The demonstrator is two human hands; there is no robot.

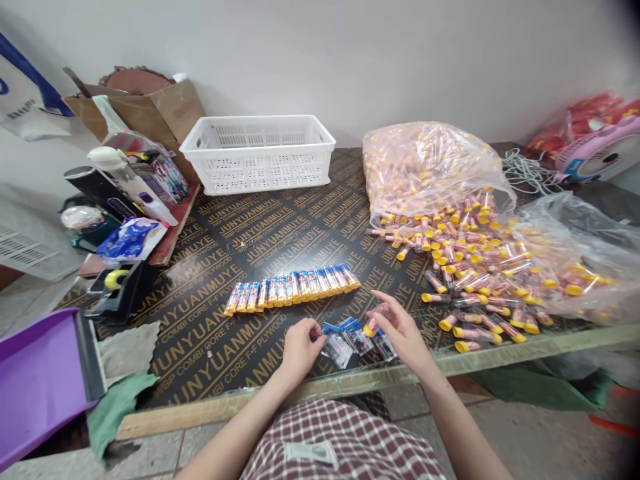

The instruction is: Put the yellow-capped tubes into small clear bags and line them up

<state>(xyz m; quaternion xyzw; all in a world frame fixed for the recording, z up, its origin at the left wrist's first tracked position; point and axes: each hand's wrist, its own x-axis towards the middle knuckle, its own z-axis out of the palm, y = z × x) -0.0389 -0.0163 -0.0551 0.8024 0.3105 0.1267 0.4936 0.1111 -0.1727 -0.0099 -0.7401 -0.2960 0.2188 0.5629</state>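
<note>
My right hand (401, 333) pinches a small clear tube with a yellow cap and pink inside (371, 327), tilted just above the table. My left hand (300, 348) is closed, thumb against fingers, at the edge of a small clear packet with a blue top (337, 348). Beside it lie another blue-topped packet (358, 337) and a third packet (384, 345), partly behind my right hand. Beyond my hands is a slanting row of blue-wrapped tubes with yellow ends (293, 288), laid side by side.
Many loose yellow-capped tubes (470, 293) spill from a clear bag (430, 160) on the right. A white basket (260, 170) stands at the back. On the left are a tape dispenser (123, 290), bottles (127, 180) and a purple dustpan (40, 380). A pink fan (600, 157) is far right.
</note>
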